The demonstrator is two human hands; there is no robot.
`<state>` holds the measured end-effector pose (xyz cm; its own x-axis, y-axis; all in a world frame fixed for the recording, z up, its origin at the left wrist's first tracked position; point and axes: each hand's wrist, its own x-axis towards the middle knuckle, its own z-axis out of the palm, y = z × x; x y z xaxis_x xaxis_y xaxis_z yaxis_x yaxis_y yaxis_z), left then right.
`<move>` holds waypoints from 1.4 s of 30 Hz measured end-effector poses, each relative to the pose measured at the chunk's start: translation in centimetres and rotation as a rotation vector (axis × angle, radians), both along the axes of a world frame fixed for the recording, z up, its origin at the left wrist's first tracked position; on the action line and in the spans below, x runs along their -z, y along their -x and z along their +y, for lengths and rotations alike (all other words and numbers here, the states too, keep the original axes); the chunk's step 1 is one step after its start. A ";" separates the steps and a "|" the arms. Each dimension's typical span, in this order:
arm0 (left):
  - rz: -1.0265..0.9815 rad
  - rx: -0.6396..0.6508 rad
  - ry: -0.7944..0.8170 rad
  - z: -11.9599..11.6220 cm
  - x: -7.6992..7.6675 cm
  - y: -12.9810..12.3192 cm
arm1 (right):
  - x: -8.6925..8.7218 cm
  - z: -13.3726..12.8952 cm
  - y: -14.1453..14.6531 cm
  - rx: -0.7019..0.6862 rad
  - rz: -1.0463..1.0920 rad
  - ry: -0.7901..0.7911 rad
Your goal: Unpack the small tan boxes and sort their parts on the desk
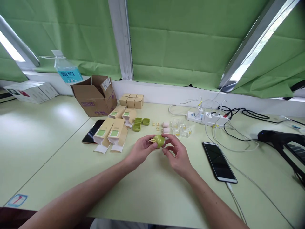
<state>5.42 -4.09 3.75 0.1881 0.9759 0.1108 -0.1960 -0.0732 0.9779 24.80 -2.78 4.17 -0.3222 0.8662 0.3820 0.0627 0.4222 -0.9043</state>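
A small rounded green piece [159,140] is held up between both hands over the middle of the table. Two pale yellow prongs stick out of its left side, and a whitish bit shows at its right edge. My left hand [142,149] pinches it from the left with thumb and fingers. From the right, the curled fingers of my right hand [176,155] grip its edge. Just beyond are square green cups [136,127], tiny yellow pieces [157,128], two pale pink cylinders [166,130] and several clear plastic cups [183,128].
Opened cartons [118,132] lie left, over a dark phone [91,135]. Behind stand closed small boxes [131,102], a cardboard box [95,103] and a bottle [69,71]. Rightward are a power strip [206,118] with tangled cables, a charging phone [219,161] and a black device [278,138].
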 end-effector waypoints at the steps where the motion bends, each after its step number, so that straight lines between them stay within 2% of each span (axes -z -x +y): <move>1: -0.042 0.034 0.020 0.0 -0.2 -0.1 | 0.2 -0.1 0.2 0.025 -0.006 -0.008; 4: -0.092 0.059 0.038 -0.3 -0.5 -0.4 | 0.5 -0.1 0.6 0.088 0.008 0.010; 8: -0.030 -0.011 0.091 -0.8 -0.5 -0.5 | 0.6 -0.1 0.6 0.142 -0.004 0.058; 10: 0.087 -0.027 0.026 -1.2 -0.4 -0.3 | 0.5 -0.1 0.7 0.165 -0.014 0.068; 15: 0.489 -0.145 -0.297 -1.6 0.0 -0.1 | 0.5 -0.2 0.9 0.163 0.059 0.126; 18: 0.417 -0.152 -0.246 -1.0 0.1 0.1 | 0.3 -0.1 0.5 0.124 0.049 0.145; 20: 0.286 -0.102 -0.154 -0.6 -0.1 0.3 | 0.0 -0.1 -0.1 0.121 -0.018 0.048; 25: 0.077 0.068 0.001 -0.4 -1.1 0.6 | -0.2 -0.1 -0.9 0.109 -0.262 -0.430; 28: 0.069 0.126 0.019 -0.7 -1.2 0.4 | 0.4 0.0 -0.7 0.089 -0.353 -0.506; 38: 0.501 -0.019 -0.136 -1.4 -1.5 0.3 | 1.3 0.0 -0.2 0.085 -0.287 -0.479; 42: 0.779 -0.098 -0.205 -1.8 -1.7 0.3 | 1.4 0.0 0.2 0.083 -0.304 -0.435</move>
<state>5.13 -5.88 5.50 0.1996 0.9664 0.1617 0.5523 -0.2473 0.7961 24.58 -2.77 2.73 -0.4110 0.6761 0.6116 0.3438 0.7362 -0.5829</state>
